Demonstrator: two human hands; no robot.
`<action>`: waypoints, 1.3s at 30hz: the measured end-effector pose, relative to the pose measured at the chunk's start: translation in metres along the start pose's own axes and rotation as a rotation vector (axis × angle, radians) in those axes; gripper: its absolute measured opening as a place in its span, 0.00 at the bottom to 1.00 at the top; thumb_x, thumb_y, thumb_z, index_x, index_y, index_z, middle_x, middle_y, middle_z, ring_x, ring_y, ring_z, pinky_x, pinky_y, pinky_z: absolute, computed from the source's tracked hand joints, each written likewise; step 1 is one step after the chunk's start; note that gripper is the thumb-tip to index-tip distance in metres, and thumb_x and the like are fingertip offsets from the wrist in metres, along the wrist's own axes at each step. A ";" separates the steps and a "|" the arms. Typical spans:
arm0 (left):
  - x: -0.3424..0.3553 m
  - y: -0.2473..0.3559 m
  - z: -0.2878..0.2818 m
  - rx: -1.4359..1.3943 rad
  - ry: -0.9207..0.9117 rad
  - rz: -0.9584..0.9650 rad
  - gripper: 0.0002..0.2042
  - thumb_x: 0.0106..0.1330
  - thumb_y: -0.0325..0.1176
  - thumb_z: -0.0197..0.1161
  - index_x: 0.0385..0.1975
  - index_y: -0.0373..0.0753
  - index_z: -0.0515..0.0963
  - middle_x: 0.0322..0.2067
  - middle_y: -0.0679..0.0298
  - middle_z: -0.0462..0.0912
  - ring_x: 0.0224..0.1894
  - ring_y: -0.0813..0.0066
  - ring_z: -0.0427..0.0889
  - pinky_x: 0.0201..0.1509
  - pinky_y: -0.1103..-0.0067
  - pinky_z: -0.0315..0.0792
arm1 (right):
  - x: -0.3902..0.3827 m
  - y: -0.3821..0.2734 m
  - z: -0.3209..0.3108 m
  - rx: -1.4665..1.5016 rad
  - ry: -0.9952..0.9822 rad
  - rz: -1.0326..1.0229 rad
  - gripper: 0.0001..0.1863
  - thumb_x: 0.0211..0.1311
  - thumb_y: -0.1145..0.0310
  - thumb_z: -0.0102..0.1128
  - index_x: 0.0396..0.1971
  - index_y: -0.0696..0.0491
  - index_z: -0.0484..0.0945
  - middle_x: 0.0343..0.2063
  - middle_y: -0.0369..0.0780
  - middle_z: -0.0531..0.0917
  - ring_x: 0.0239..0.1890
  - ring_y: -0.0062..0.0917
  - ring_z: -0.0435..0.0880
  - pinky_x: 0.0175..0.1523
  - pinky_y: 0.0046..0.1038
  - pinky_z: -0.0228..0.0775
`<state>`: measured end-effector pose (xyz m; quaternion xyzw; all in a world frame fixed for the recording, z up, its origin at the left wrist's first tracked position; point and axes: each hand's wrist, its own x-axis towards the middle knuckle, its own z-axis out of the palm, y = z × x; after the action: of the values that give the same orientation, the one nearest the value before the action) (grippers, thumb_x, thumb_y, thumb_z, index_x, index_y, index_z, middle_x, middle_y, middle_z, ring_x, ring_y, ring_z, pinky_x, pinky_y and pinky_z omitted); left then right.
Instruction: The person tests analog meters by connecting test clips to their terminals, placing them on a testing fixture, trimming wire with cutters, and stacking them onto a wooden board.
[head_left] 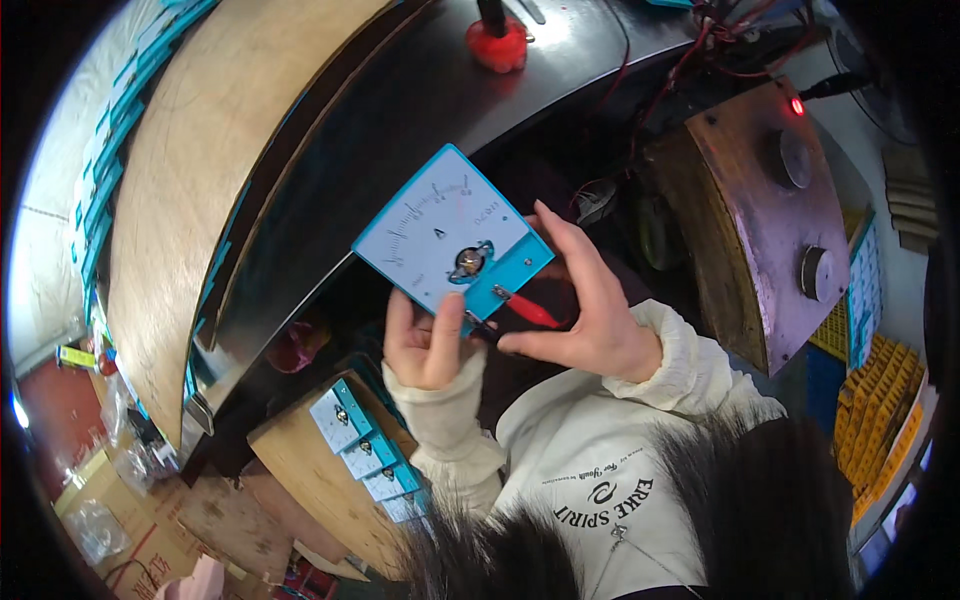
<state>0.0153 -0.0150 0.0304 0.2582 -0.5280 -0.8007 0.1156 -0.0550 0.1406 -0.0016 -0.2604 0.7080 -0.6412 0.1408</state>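
Observation:
An analog panel meter (437, 232) with a white dial face and a blue frame is held tilted in front of me. Its coil mechanism (469, 262) is exposed, with no clear cover over it. My left hand (424, 345) grips the lower left edge, thumb on the face and fingers behind. A red alligator clip (532, 309) is at the blue lower strip, and a black alligator clip (484, 330) sits beside it. The thumb of my right hand (590, 310) presses at the black clip. Its index finger stretches along the meter's right edge; the other fingers are mostly hidden.
Several similar meters (366, 452) lie overlapping on a wooden board (285, 440) at lower left. On the right stands a metal box (760, 210) with two knobs and a lit red lamp. Red wires (715, 35) tangle behind it. A curved-looking wooden shelf (190, 190) fills the left.

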 end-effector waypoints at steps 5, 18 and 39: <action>0.005 -0.010 -0.024 0.161 -0.065 0.063 0.23 0.64 0.23 0.62 0.59 0.27 0.67 0.47 0.56 0.81 0.46 0.75 0.81 0.54 0.80 0.71 | -0.013 -0.006 -0.009 0.441 -0.071 0.515 0.09 0.57 0.79 0.66 0.37 0.61 0.79 0.32 0.37 0.85 0.31 0.14 0.83 0.39 0.16 0.77; 0.009 -0.024 -0.005 0.080 -0.032 0.060 0.21 0.65 0.25 0.63 0.57 0.29 0.68 0.46 0.57 0.81 0.45 0.76 0.81 0.51 0.81 0.72 | -0.013 0.001 -0.026 0.223 -0.011 0.283 0.10 0.56 0.76 0.69 0.37 0.60 0.79 0.31 0.38 0.85 0.30 0.13 0.83 0.36 0.16 0.75; 0.010 -0.034 0.014 0.044 -0.066 0.047 0.20 0.64 0.24 0.64 0.55 0.30 0.71 0.44 0.58 0.82 0.43 0.78 0.81 0.49 0.82 0.73 | -0.016 0.000 -0.049 0.030 0.054 0.076 0.10 0.53 0.78 0.70 0.36 0.59 0.81 0.31 0.38 0.85 0.30 0.15 0.83 0.33 0.16 0.74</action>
<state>0.0020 0.0053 0.0008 0.2214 -0.5548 -0.7942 0.1111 -0.0680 0.1904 0.0027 -0.2138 0.7111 -0.6527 0.1499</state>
